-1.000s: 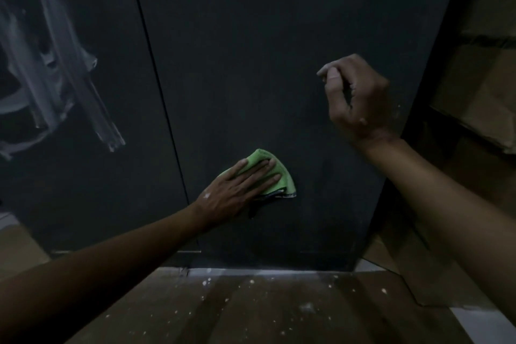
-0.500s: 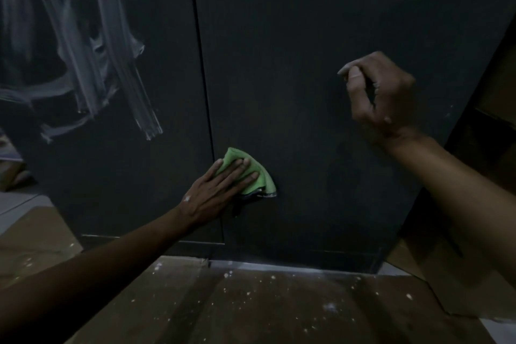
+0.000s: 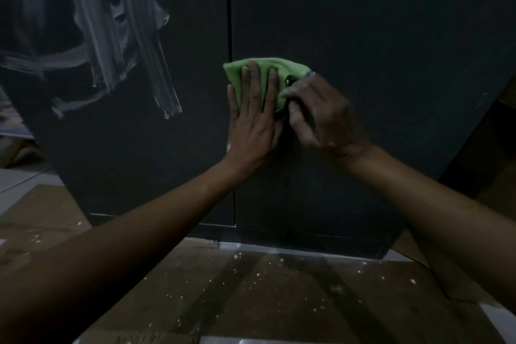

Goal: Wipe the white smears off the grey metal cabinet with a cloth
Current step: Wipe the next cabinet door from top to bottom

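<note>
Left hand flat on cloth; right hand prob. pinching its edge.

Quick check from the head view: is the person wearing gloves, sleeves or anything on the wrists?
No. The left hand and the right hand are bare, both forearms are uncovered to the frame edge, and no watch, band or ring shows. A few small pale specks sit on both hands.

Paint-flecked brown floor sheet, left cardboard

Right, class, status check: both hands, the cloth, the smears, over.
Left hand flat, pressing green cloth on the cabinet. Right hand pinching the cloth's right edge. White smears untouched on the left door. Nothing in the way.
</note>
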Tool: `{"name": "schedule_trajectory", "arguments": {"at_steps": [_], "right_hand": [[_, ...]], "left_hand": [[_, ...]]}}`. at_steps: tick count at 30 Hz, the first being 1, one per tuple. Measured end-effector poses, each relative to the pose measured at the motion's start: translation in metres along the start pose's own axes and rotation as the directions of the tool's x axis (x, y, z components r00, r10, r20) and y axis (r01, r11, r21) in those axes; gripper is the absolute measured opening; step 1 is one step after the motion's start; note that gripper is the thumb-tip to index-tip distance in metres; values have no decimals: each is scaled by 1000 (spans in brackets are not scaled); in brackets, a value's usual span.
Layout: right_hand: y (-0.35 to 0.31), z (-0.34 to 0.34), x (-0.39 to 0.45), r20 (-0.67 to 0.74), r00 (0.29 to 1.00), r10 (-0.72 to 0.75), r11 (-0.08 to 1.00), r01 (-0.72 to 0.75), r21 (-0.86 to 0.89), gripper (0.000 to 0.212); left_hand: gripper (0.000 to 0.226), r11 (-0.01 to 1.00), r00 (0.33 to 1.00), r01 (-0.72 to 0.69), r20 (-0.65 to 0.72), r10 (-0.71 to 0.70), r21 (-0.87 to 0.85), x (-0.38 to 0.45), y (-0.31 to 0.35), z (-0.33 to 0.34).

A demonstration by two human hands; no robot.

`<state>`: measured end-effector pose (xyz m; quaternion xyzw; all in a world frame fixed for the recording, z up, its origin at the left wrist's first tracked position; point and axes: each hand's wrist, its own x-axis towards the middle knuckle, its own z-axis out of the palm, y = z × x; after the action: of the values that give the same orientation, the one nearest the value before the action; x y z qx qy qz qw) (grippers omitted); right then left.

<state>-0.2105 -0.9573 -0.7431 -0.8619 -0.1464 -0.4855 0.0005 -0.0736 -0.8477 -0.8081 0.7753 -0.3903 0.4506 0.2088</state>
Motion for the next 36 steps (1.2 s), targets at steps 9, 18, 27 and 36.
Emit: {"name": "schedule_trajectory", "arguments": {"at_steps": [9, 18, 27, 36], "right_hand": [[-11, 54, -58, 195, 973, 121, 974, -78, -213, 69], [-14, 99, -46, 51, 992, 114, 903, -82, -421, 83], [-4, 130, -57, 45, 994, 105, 917, -79, -391, 90], [-15, 161, -174, 438, 877, -197, 882, 354, -312, 74]], "left_hand": [[87, 920, 974, -153, 100, 201, -362, -65, -30, -4], [56, 887, 916, -258, 196, 351, -384, -132, -92, -25], [46, 940, 995, -19, 84, 50, -341, -129, -121, -31], [43, 921, 979, 42, 202, 40, -386, -163, -122, -18]]}}
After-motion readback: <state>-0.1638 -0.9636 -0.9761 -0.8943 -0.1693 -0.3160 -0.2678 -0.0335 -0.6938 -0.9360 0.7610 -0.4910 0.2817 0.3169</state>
